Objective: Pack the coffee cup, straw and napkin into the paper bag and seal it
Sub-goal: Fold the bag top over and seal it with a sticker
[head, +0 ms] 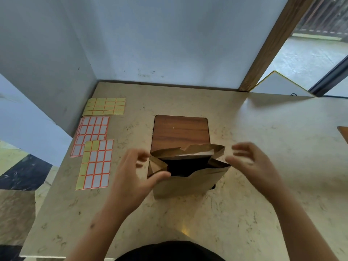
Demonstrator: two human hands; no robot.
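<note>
A brown paper bag (188, 183) stands upright on the counter with its top open and a dark inside. A strip of white, perhaps the napkin (195, 154), shows at the far inner wall. No cup or straw can be seen. My left hand (135, 174) is at the bag's left top corner, thumb touching the near rim and fingers spread and blurred. My right hand (252, 162) hovers at the right top corner with fingers apart, just off the paper.
A wooden board (180, 129) lies under and behind the bag. Three sheets of stickers (94, 147) lie to the left on the beige stone counter (263, 138). A white wall rises behind, and a wooden post (267, 46) stands at the back right.
</note>
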